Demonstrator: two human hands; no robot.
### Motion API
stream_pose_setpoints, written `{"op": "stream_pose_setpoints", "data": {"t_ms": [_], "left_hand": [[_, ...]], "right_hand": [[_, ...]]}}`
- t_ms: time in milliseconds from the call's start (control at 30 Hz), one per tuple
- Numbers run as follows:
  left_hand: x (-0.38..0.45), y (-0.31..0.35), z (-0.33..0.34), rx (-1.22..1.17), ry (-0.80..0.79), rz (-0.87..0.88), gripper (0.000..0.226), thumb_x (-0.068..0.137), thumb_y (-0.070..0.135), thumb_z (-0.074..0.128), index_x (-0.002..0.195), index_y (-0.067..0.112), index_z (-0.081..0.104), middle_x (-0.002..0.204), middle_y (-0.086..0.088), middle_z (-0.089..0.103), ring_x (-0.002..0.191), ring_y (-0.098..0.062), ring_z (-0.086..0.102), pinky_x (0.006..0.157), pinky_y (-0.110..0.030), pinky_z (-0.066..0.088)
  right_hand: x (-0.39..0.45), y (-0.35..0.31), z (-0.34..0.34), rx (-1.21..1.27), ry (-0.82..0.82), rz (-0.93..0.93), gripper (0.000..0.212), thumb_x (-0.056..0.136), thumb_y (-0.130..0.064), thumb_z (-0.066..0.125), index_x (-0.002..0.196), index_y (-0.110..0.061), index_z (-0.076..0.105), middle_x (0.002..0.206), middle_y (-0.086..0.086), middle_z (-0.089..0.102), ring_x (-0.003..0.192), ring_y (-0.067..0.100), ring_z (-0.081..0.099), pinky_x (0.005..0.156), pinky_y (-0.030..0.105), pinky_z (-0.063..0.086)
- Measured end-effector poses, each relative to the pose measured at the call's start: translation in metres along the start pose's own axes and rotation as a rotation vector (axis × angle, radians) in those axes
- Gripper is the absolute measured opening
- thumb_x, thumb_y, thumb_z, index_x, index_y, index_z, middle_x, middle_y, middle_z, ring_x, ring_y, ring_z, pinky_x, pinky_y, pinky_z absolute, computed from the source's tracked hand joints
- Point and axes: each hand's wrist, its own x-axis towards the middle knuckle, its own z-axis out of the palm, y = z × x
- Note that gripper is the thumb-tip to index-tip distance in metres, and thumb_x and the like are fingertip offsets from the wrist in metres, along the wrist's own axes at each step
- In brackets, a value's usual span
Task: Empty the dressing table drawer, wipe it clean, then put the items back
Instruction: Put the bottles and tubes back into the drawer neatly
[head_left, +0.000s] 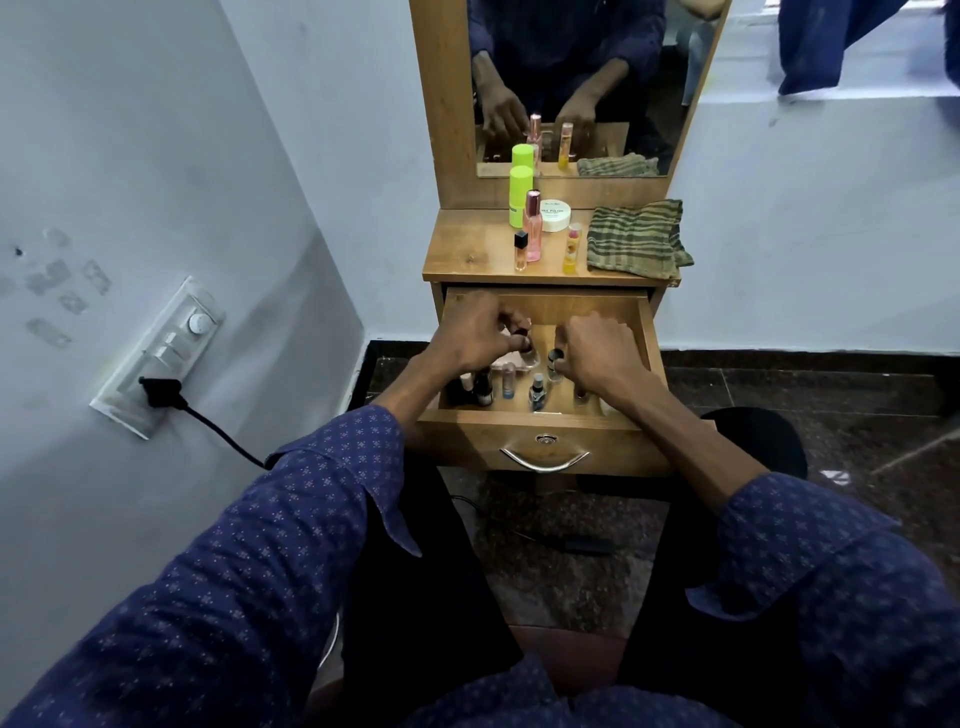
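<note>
Both hands in the open drawer (644, 332)

Left hand (480, 332) pinches a small bottle (527, 353) with curled fingers; right hand (597, 348) grips a dark-capped bottle (555, 364). More bottles stand near; the striped cloth (634, 239) lies far right on the table (467, 249).

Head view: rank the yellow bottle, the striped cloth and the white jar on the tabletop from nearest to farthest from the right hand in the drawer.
From the right hand:
1. Yellow bottle, front of the tabletop, just behind the drawer.
2. Striped cloth, right side of the tabletop; only slightly farther, a close call.
3. White jar, at the back near the mirror.
</note>
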Motion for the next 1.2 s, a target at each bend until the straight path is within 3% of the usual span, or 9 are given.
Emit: {"op": "stream_pose_setpoints", "data": {"t_ms": [167,333,433,633,733,933,1067,1200], "left_hand": [[-0.013,-0.016,-0.017,-0.186,0.098,0.007,0.02,0.088,0.023,0.085,0.108,0.02,0.082,0.094,0.007,0.078,0.082,-0.003,0.068,0.069,-0.015,0.048],[-0.027,-0.027,-0.04,-0.263,0.054,0.013,0.017,0.086,0.017,0.086,0.103,0.016,0.083,0.088,0.006,0.079,0.076,-0.004,0.067,0.07,-0.019,0.053],[-0.036,-0.034,-0.044,-0.256,0.002,0.01,0.013,0.084,0.016,0.088,0.096,0.018,0.084,0.084,0.01,0.078,0.074,-0.003,0.069,0.07,-0.018,0.055],[-0.05,-0.045,-0.045,-0.207,-0.064,0.012,0.016,0.079,0.015,0.089,0.094,0.017,0.084,0.086,0.003,0.08,0.077,-0.009,0.071,0.072,-0.02,0.056],[-0.053,-0.05,-0.044,-0.138,-0.099,-0.015,0.017,0.077,0.019,0.092,0.091,0.02,0.084,0.086,0.004,0.08,0.077,-0.014,0.073,0.073,-0.028,0.058],[-0.058,-0.053,-0.038,0.026,-0.145,-0.029,0.017,0.075,0.024,0.094,0.088,0.024,0.083,0.082,0.01,0.077,0.069,-0.004,0.068,0.064,-0.022,0.051],[-0.06,-0.052,-0.034,0.138,-0.183,-0.027,0.018,0.073,0.026,0.093,0.088,0.024,0.082,0.08,0.015,0.073,0.071,-0.001,0.066,0.063,-0.021,0.048],[-0.062,-0.051,-0.031,0.232,-0.173,-0.003,0.016,0.075,0.028,0.091,0.087,0.025,0.082,0.087,0.01,0.076,0.08,-0.01,0.068,0.061,-0.017,0.042]], "right_hand": [[-0.003,-0.002,-0.011,0.131,0.148,-0.014,0.027,0.092,-0.037,0.079,0.108,-0.017,0.071,0.088,0.003,0.067,0.079,0.023,0.061,0.068,0.03,0.039],[-0.012,-0.017,-0.023,0.24,0.262,-0.091,0.03,0.086,-0.037,0.083,0.108,-0.023,0.067,0.093,-0.002,0.07,0.084,0.019,0.066,0.069,0.032,0.047],[-0.014,-0.03,-0.023,0.297,0.226,-0.112,0.028,0.083,-0.037,0.085,0.101,-0.025,0.068,0.086,-0.004,0.071,0.08,0.018,0.068,0.071,0.035,0.057],[-0.018,-0.053,-0.007,0.35,0.091,-0.092,0.027,0.074,-0.042,0.085,0.087,-0.029,0.066,0.08,-0.005,0.07,0.074,0.02,0.069,0.07,0.041,0.06],[-0.018,-0.061,0.004,0.345,0.037,-0.059,0.027,0.074,-0.041,0.084,0.09,-0.029,0.066,0.085,-0.002,0.072,0.08,0.023,0.07,0.072,0.038,0.056],[-0.017,-0.079,0.02,0.351,-0.066,-0.015,0.025,0.079,-0.032,0.081,0.099,-0.024,0.068,0.097,0.003,0.07,0.1,0.029,0.062,0.07,0.036,0.044],[-0.017,-0.087,0.031,0.367,-0.09,0.014,0.02,0.083,-0.026,0.077,0.101,-0.022,0.068,0.102,0.004,0.068,0.104,0.03,0.062,0.073,0.037,0.044],[-0.018,-0.096,0.04,0.411,-0.098,0.081,0.016,0.086,-0.027,0.075,0.098,-0.019,0.069,0.102,0.006,0.069,0.1,0.034,0.066,0.076,0.038,0.049]]}}
